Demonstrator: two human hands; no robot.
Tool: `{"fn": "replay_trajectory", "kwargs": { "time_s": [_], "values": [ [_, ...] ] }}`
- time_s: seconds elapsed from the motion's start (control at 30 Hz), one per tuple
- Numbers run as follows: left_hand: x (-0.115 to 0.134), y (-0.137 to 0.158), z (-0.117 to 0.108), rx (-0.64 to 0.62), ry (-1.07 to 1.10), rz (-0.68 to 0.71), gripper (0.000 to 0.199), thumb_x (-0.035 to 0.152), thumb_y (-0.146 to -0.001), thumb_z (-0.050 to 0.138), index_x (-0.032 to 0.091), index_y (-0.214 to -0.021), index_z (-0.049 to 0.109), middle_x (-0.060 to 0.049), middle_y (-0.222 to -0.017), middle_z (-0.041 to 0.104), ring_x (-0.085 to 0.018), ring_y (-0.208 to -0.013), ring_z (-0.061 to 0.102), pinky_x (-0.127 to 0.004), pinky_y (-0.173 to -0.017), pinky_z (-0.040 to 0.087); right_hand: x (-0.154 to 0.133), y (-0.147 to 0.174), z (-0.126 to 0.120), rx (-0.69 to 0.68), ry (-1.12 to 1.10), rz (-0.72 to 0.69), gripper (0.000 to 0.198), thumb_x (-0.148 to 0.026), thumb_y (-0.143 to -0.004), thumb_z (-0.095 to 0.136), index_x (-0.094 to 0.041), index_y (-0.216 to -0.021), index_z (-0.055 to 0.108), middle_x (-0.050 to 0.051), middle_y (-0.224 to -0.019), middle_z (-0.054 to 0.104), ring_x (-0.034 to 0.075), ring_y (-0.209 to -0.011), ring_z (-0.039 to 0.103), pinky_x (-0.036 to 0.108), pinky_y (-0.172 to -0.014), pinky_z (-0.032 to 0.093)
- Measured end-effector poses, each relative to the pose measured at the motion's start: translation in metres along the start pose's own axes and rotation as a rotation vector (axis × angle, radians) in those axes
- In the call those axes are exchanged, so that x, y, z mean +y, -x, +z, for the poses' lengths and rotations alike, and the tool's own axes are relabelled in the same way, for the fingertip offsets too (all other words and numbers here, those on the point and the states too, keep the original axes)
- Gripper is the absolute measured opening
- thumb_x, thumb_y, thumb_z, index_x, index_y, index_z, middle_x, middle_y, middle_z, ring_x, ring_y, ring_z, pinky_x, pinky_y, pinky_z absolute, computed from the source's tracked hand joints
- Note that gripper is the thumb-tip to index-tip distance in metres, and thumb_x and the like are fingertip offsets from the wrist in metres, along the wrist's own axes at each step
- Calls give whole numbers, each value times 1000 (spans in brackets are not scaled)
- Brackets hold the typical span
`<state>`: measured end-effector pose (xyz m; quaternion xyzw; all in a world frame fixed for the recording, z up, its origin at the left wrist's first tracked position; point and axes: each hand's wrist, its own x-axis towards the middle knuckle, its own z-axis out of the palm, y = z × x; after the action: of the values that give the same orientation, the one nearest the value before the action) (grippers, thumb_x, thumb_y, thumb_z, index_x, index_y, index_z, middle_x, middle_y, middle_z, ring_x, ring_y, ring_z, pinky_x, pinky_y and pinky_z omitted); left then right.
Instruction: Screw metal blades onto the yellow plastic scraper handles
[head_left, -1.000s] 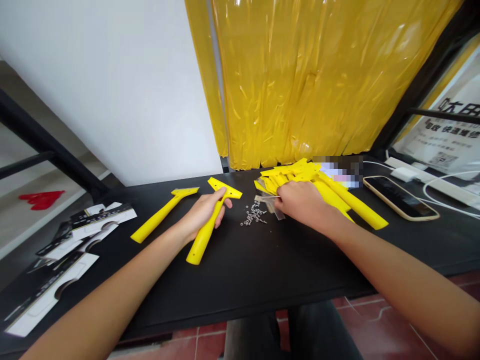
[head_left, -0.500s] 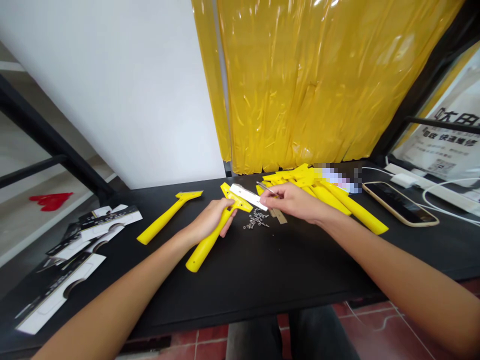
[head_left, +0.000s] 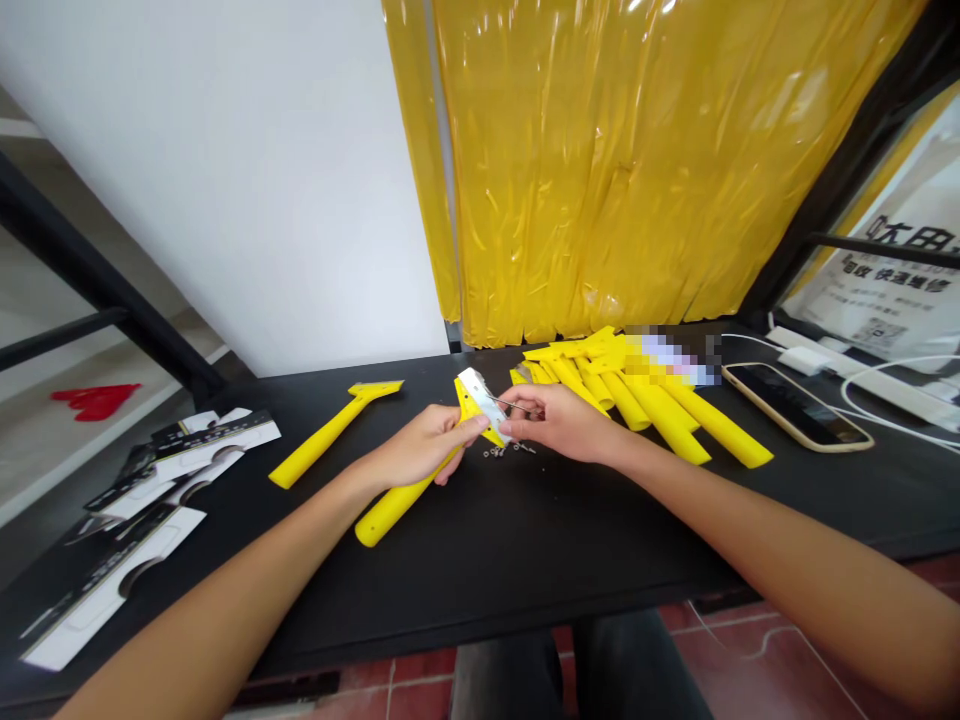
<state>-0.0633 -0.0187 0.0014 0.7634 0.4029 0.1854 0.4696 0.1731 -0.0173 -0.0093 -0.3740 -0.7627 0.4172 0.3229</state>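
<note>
My left hand (head_left: pixel 429 442) is wrapped round a yellow scraper handle (head_left: pixel 394 512), close to its wide head. Against that head lies a shiny metal plate (head_left: pixel 484 396), tilted down to the right. The fingers of my right hand (head_left: pixel 561 420) are closed at the plate's lower right edge. A thin metal rod, perhaps a hex key (head_left: pixel 501 402), also sticks out from those fingers over the plate. Small screws and nuts (head_left: pixel 495 453) lie on the black table under my hands, partly hidden by them.
Another yellow scraper (head_left: pixel 322 440) lies to the left, beside black-and-white card sleeves (head_left: pixel 116 590). Several yellow handles (head_left: pixel 660 410) are heaped at the back right. Farther right are a phone (head_left: pixel 795 405) and white cables near a power strip (head_left: pixel 885 385). A yellow plastic curtain (head_left: pixel 600 180) hangs behind.
The metal plate has moved left and down onto the scraper head and turned steeper. My right hand has come closer to my left, and the left thumb has shifted towards the plate.
</note>
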Motion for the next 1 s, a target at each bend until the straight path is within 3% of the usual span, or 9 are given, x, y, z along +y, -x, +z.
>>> {"fn": "replay_trajectory", "kwargs": {
  "time_s": [0.13, 0.27, 0.5, 0.73, 1.0],
  "values": [
    [0, 0, 1, 40, 2, -2, 48, 56, -99, 47, 21, -66, 50, 2, -41, 54, -13, -39, 50, -24, -50, 37, -1, 2, 1, -39, 43, -32, 26, -36, -90, 63, -19, -109, 71, -3, -72, 63, 11, -63, 50, 24, -58, 36],
    [1, 0, 1, 38, -14, -13, 54, 56, -99, 44, 20, -59, 50, -1, -42, 57, -12, -41, 53, -24, -52, 41, -4, 4, 2, -61, 142, -22, 24, -35, -93, 59, -19, -100, 76, -2, -73, 67, 11, -61, 49, 24, -57, 34],
    [2, -1, 4, 41, 78, -106, 44, 58, -95, 52, 20, -72, 55, 0, -50, 61, -13, -36, 52, -23, -40, 41, -2, 3, 3, -78, 157, -20, 22, -34, -92, 59, -18, -88, 73, -1, -73, 68, 11, -63, 53, 24, -59, 36],
    [7, 2, 2, 45, 76, -56, 41, 53, -97, 52, 18, -77, 63, -2, -58, 65, -10, -36, 53, -22, -39, 38, -7, 3, 2, -59, 102, 40, 24, -35, -91, 60, -17, -77, 69, -1, -69, 65, 10, -60, 50, 24, -56, 34],
    [5, 3, 3, 13, 36, -10, 37, 51, -96, 55, 18, -81, 65, -1, -61, 66, -10, -37, 53, -21, -38, 37, -6, 4, 3, -104, 184, -22, 24, -33, -93, 58, -17, -81, 71, 0, -73, 68, 11, -64, 54, 25, -60, 36]
  ]
}}
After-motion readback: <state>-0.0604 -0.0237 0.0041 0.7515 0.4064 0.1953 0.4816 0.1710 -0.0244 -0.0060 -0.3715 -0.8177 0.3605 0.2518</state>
